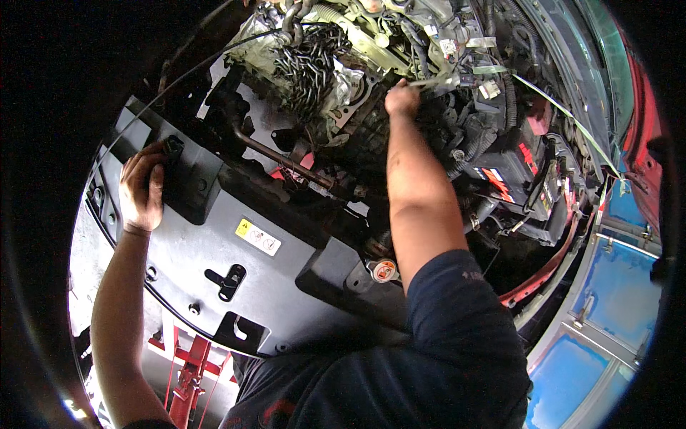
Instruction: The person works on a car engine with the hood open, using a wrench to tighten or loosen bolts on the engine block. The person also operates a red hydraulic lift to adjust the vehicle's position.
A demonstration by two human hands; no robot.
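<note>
My left hand [143,191] lies on the black plastic cover panel [214,247] across the front of a car's engine bay. Its fingers reach over a dark recess near the panel's left end, with the thumb apart. Stretched far into the bay, my right hand [402,100] is closed beside the engine block. A pale, thin rod-like piece sticks out to its right, but what the fingers hold is hidden. Left of this hand, a heap of dark chain [311,68] sits on the engine. Wiring connectors [489,89] hang to its right.
A battery [500,175] stands at the right of the bay. The radiator cap [384,270] is close under my right arm. A thin dark cable [207,63] arcs across the upper left. Below the panel is a red metal stand [191,372]; blue-panelled metal doors [618,275] are at right.
</note>
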